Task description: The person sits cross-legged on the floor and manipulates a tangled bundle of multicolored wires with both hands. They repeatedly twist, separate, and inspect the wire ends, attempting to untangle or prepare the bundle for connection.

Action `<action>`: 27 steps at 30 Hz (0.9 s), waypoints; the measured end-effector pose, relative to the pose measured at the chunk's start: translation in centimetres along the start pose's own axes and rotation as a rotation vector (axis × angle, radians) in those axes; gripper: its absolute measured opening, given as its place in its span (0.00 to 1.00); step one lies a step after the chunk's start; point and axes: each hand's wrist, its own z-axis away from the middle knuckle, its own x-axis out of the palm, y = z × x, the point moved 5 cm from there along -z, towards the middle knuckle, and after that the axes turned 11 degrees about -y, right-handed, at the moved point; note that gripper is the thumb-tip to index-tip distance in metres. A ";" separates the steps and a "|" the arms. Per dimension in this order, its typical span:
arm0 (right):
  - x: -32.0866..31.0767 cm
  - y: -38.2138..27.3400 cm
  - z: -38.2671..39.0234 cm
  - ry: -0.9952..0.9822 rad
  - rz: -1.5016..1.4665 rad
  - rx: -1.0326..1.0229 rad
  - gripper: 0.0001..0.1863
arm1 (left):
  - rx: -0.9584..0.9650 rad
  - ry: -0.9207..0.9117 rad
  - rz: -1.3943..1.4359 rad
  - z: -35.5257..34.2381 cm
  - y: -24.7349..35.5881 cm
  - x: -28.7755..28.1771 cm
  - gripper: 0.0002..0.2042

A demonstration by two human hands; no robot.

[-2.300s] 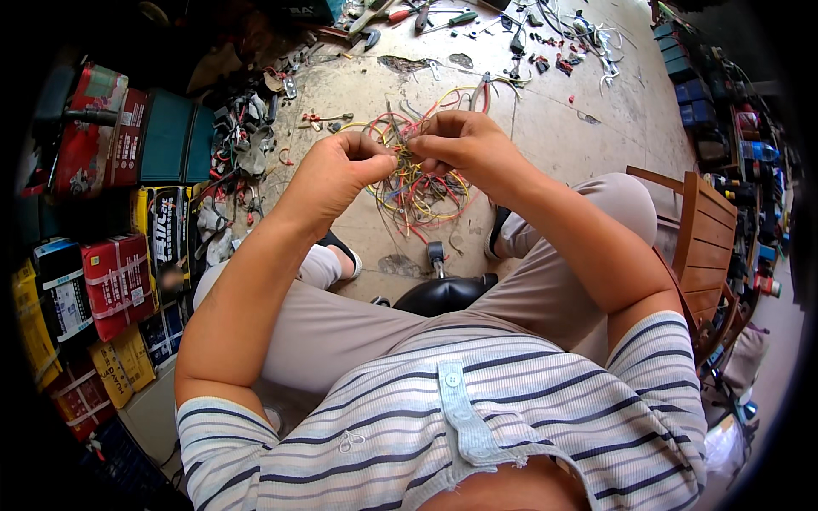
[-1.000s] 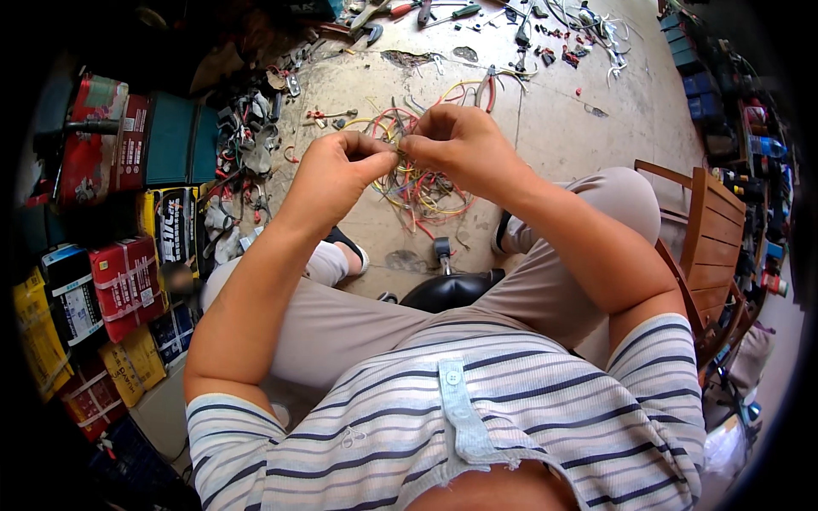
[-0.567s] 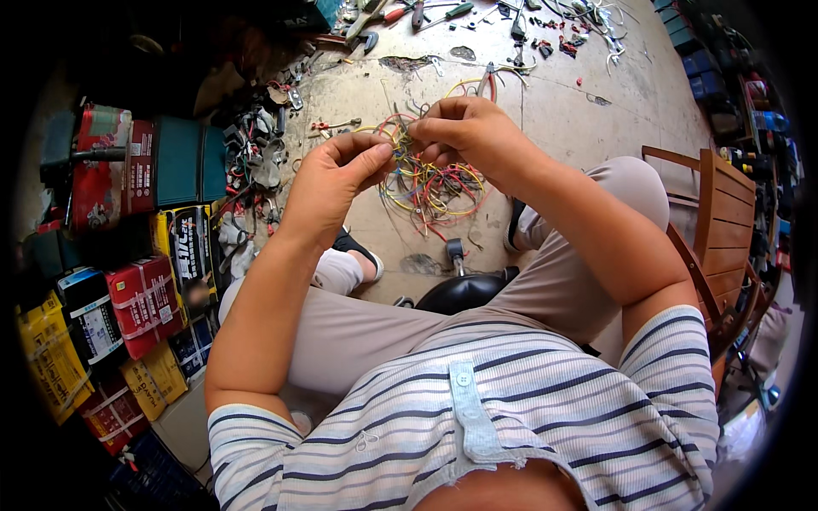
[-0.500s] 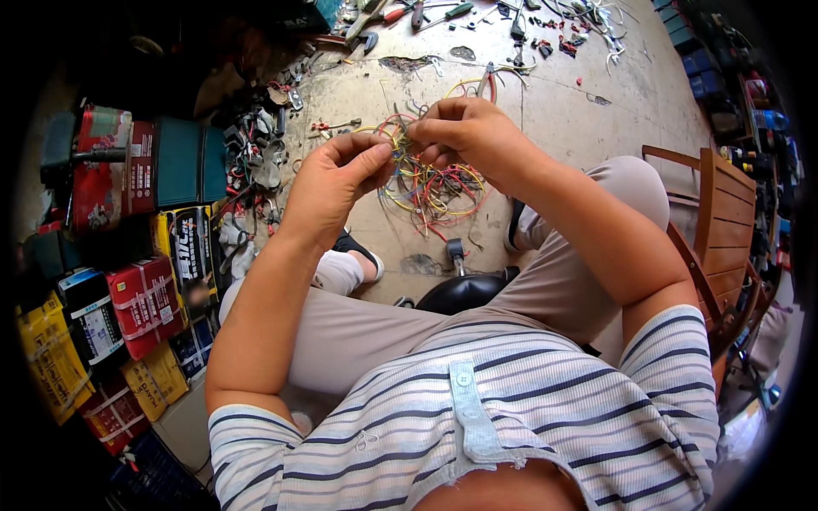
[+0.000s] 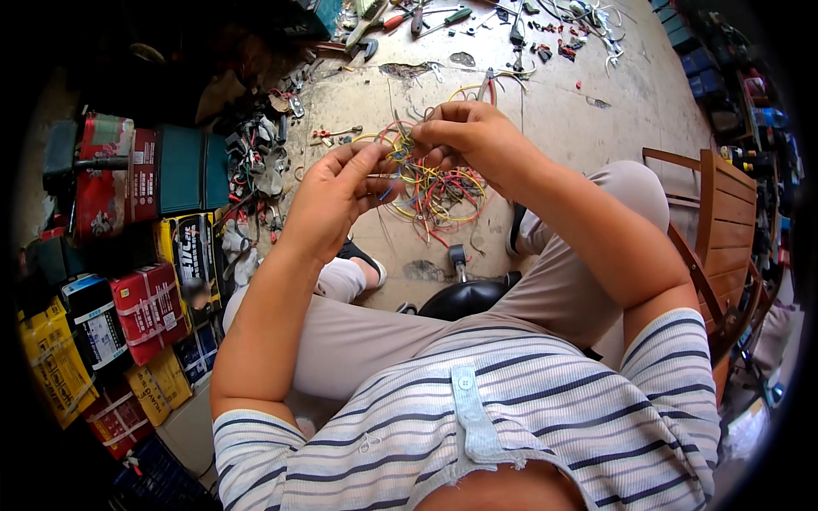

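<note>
My left hand [image 5: 349,183] pinches thin wires between thumb and forefinger, its other fingers loosely curled apart, with a short blue piece near them. My right hand [image 5: 460,136] is a little higher and to the right, its thumb and forefinger closed on thin wires at the bundle. A tangle of red, yellow and dark wires [image 5: 443,196] lies beneath and between both hands, on the floor or hanging just above it; I cannot tell which strands are held. Pliers [image 5: 488,81] lie beyond my right hand.
Stacked coloured boxes [image 5: 145,311] line the left, beside loose parts [image 5: 264,162]. Screwdrivers [image 5: 456,19] and scraps lie at the back on the worn floor [image 5: 562,128]. A wooden chair [image 5: 720,230] and shelves [image 5: 750,102] stand at the right; a black padded seat [image 5: 460,300] is between my legs.
My left hand has turned and its lower fingers have opened out, showing the blue piece. My right hand stays pinched at the wires. The view has shifted slightly.
</note>
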 end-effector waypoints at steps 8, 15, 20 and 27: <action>0.2 -0.3 -0.1 -0.018 0.163 -0.112 0.12 | 0.138 0.002 -0.106 0.4 0.5 -0.5 0.07; 0.9 0.2 -0.1 -0.063 0.203 -0.139 0.13 | 0.146 0.005 -0.132 1.0 0.5 -0.3 0.06; 1.8 -0.5 0.5 -0.044 0.121 -0.123 0.11 | 0.185 0.065 -0.074 0.9 0.4 -0.7 0.07; 1.6 -1.0 0.4 -0.022 0.289 -0.388 0.09 | 0.271 -0.038 -0.058 0.9 1.0 -0.3 0.10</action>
